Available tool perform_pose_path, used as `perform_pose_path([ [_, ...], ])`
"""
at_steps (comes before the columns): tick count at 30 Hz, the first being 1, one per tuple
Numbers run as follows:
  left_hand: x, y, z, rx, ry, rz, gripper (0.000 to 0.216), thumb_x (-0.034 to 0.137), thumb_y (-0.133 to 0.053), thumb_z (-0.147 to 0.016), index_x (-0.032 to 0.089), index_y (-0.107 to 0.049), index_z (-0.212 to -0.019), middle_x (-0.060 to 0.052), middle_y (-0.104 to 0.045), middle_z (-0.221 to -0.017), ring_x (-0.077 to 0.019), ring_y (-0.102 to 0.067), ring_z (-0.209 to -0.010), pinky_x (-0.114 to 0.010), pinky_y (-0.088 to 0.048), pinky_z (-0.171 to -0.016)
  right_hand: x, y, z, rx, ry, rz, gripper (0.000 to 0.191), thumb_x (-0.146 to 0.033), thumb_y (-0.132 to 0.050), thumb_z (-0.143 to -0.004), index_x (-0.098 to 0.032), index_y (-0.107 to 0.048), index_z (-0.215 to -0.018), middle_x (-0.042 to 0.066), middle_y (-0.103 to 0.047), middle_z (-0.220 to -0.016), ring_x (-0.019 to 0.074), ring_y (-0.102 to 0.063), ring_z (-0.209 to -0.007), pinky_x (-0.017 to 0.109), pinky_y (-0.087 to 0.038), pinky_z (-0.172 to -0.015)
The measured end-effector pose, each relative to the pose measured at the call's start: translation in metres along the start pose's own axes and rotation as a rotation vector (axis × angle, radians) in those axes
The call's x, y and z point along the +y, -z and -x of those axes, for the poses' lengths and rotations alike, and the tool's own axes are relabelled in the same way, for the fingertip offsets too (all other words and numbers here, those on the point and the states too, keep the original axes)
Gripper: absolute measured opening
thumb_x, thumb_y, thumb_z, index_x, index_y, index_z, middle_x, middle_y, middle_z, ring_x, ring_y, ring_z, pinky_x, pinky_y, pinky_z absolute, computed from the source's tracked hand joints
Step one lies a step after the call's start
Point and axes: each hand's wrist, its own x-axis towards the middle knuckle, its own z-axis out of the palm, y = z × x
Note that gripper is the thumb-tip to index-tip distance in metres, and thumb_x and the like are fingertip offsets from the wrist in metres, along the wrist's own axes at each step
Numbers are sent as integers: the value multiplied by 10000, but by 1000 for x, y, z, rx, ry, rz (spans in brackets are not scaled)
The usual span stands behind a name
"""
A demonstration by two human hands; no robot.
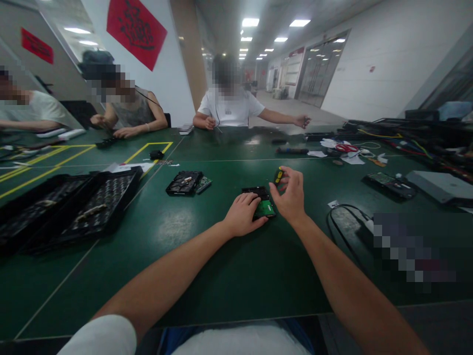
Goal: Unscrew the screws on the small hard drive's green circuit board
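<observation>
A hard drive (264,209) with a green circuit board and a black casing lies on the green table in front of me. My left hand (244,213) holds its left side, fingers over the top and thumb along the near edge, covering part of it. Just right of the drive, my right hand (292,193) is raised above the table, closed around a screwdriver with a yellow and black handle (279,175). The shaft and tip cannot be made out. Left of the hands sits a black drive-like part (184,183), with a small circuit board (204,185) beside it.
Black trays (107,209) stand at the left. On the right are another opened drive (389,186), a grey metal box (441,187), a black cable (332,222) and piled wires (402,140). Across the table sit several people, one (231,106) with an arm stretched out.
</observation>
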Motion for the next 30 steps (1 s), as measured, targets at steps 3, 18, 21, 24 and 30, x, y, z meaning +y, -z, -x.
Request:
perform_pose_path([
  [3, 0, -1, 0, 2, 3, 1, 716, 613, -608, -907, 133, -549, -1434, -169, -551, -1461, -357, -483, -1382, -527, -361, -1202, 0, 1, -1, 1, 1, 16, 556, -289, -660, -905, -257, -446, -1417, 115, -491, -1276, 183, -622, -801, 410, -637, -724],
  [18, 1, 1, -1, -5, 4, 25, 695, 602, -624, -901, 156, -555, -1430, -170, -546, -1461, -360, -480, -1391, -546, -365, -1195, -1, -1, 1, -5, -11, 2, 652, -275, -638, -904, -252, -370, -1498, 146, -464, -1355, 213, -657, -905, 448, -663, -795],
  [21, 2, 3, -1, -6, 0, 23, 691, 598, -621, -904, 153, -557, -1428, -166, -544, -1468, -357, -477, -1395, -533, -360, -1203, -1, -1, 0, -2, -28, 22, 661, -247, -624, -898, -259, -373, -1510, 140, -478, -1337, 208, -654, -869, 451, -660, -781],
  [24, 2, 2, -1, -2, 2, 20, 693, 603, -611, -909, 147, -556, -1428, -166, -548, -1464, -356, -479, -1391, -530, -367, -1197, 0, -2, 1, -8, -20, 20, 710, -206, -597, -895, -274, -335, -1552, 142, -480, -1366, 224, -664, -918, 455, -658, -800],
  [30, 1, 1, -1, 4, -3, 13, 697, 603, -608, -909, 139, -555, -1428, -170, -549, -1461, -358, -481, -1387, -532, -375, -1190, 1, -1, 2, -25, 26, -7, 696, -223, -588, -918, -264, -342, -1567, 151, -480, -1375, 252, -641, -1014, 478, -643, -865],
])
